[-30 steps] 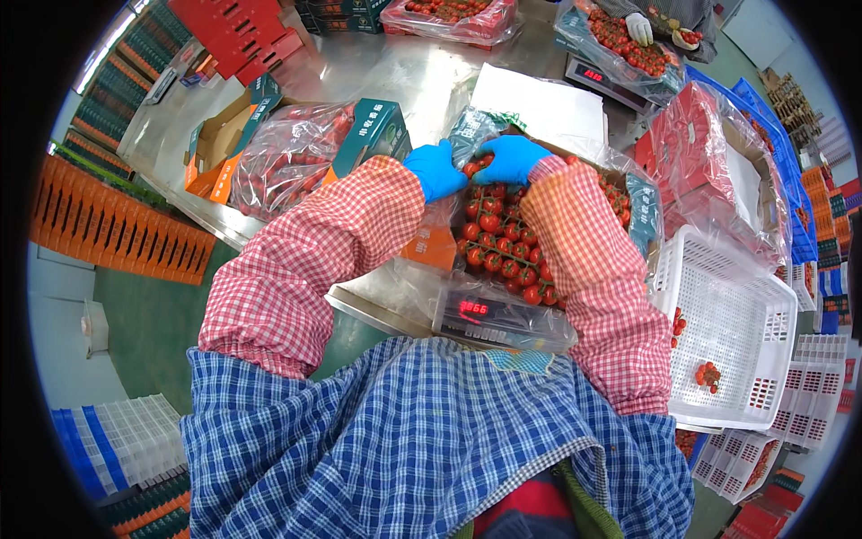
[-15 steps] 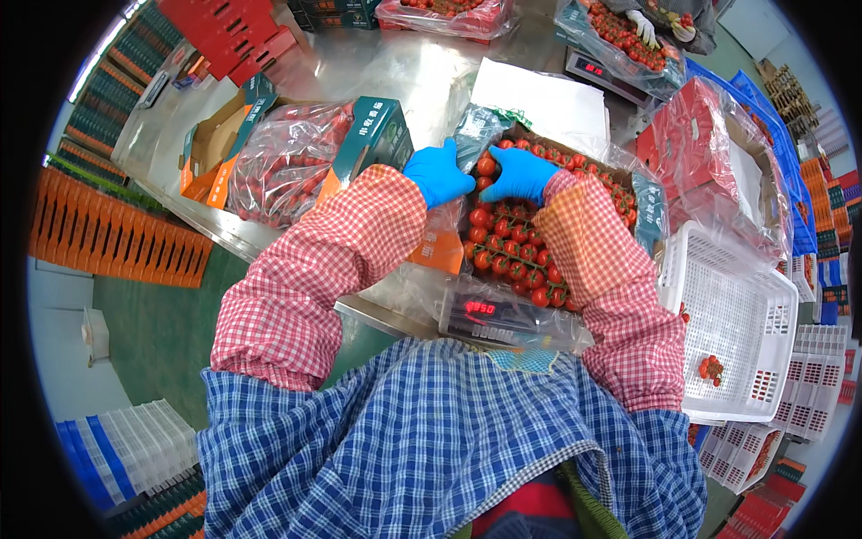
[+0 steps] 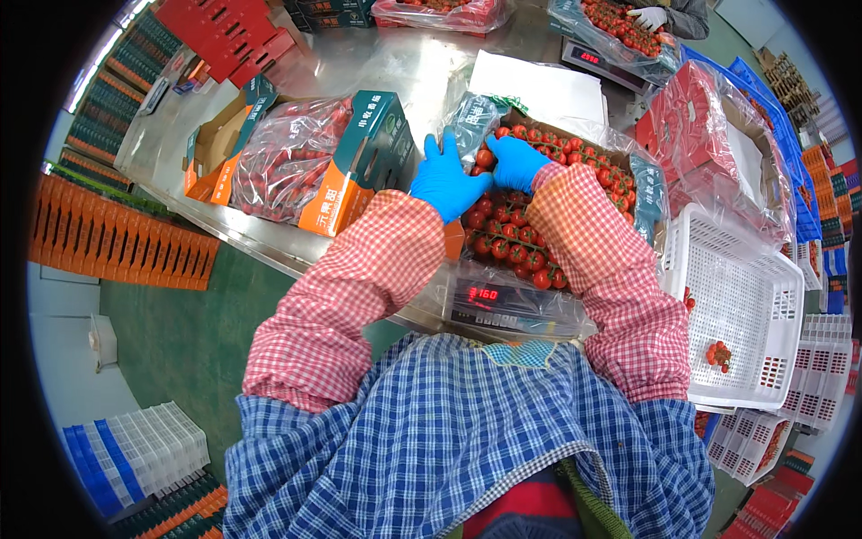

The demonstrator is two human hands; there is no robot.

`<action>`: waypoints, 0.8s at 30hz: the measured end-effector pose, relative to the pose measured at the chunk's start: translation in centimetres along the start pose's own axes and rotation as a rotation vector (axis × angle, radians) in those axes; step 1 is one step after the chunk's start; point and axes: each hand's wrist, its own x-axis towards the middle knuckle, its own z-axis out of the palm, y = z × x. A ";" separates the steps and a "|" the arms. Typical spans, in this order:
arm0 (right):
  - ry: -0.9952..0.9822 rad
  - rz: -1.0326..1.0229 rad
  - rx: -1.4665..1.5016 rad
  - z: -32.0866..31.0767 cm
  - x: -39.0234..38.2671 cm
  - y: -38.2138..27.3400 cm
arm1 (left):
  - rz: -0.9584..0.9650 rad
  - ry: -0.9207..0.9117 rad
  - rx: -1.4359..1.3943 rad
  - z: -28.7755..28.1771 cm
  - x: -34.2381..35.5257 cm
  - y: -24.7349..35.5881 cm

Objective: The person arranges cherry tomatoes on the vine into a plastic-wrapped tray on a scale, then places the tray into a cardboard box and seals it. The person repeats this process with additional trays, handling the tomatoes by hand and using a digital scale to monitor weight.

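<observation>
My left hand [image 3: 449,182], in a blue glove, lies over the left edge of an open box, fingers spread and thumb reaching toward the fruit. Close beside it my right hand [image 3: 515,165], also gloved in blue, bends its fingers down onto cherry tomatoes on the vine [image 3: 518,244]; its fingertips are partly hidden. The tomatoes fill the box in rows. Clear plastic film with a dark teal flap [image 3: 648,187] hangs round the box. Under its near side sits a scale [image 3: 489,304] with a lit red display.
Left of me stands a filmed teal-and-orange tomato box [image 3: 368,135]. White paper [image 3: 539,92] lies behind my box. At right are a white crate [image 3: 732,296] holding a small tomato bunch and a red box [image 3: 687,126]. Across the table a co-worker's gloved hand [image 3: 648,17] touches tomatoes.
My left hand has shifted slightly right and spread its fingers. My right hand has turned, its fingers now pointing farther away over the tomatoes. The scale's red reading differs.
</observation>
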 end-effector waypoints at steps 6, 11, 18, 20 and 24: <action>0.237 0.083 -0.390 2.6 -3.0 -0.6 | -0.048 0.092 0.247 2.4 1.7 0.4; 0.288 0.123 -0.286 3.4 -3.4 0.1 | -0.070 0.102 0.321 2.7 1.7 0.2; 0.235 0.117 -0.265 2.8 -3.9 -0.1 | -0.110 0.089 0.130 2.5 3.9 0.1; 0.219 0.132 -0.272 3.0 -3.9 -0.2 | -0.090 0.126 0.208 2.9 4.6 0.1; 0.266 0.092 -0.186 2.7 -4.3 0.2 | 0.097 0.237 0.126 3.0 4.2 -0.9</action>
